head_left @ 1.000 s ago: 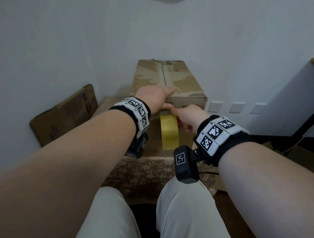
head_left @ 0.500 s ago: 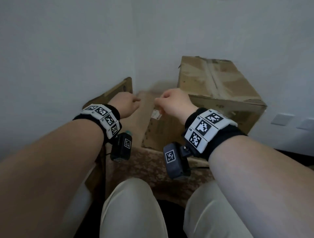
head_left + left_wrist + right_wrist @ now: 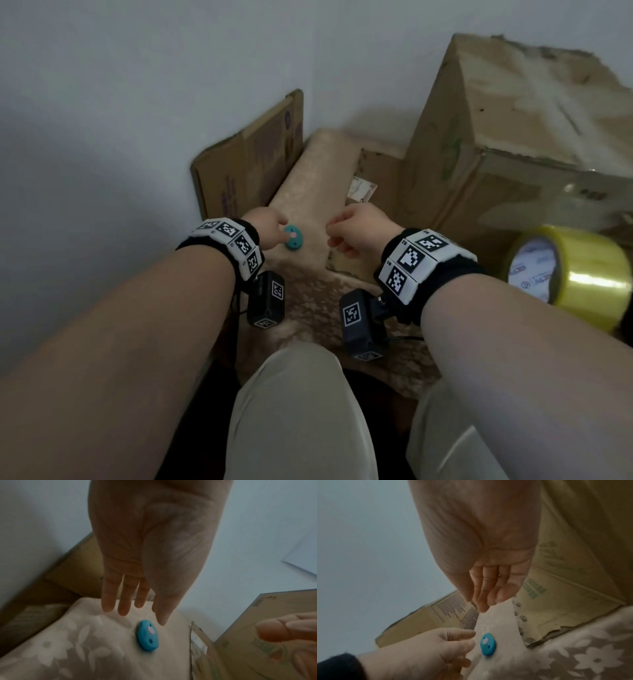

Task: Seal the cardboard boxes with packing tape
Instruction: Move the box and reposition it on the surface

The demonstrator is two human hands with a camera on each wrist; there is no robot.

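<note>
A tall brown cardboard box stands at the right on a floral cloth. A roll of yellowish packing tape sits at its near side, right of my right forearm; no hand touches it. A small teal oval object with a pink spot lies on the cloth. My left hand hovers just over it, fingers straight, thumb tip beside it. Just right of it, my right hand hangs loosely curled and holds nothing.
A flattened cardboard box leans on the white wall at the left. Another flat cardboard sheet with a paper label lies under the tall box. My knees in light trousers are below the hands.
Both hands left the box top and the tape and moved left and down to the cloth. The view swung left, so the teal object came into sight.
</note>
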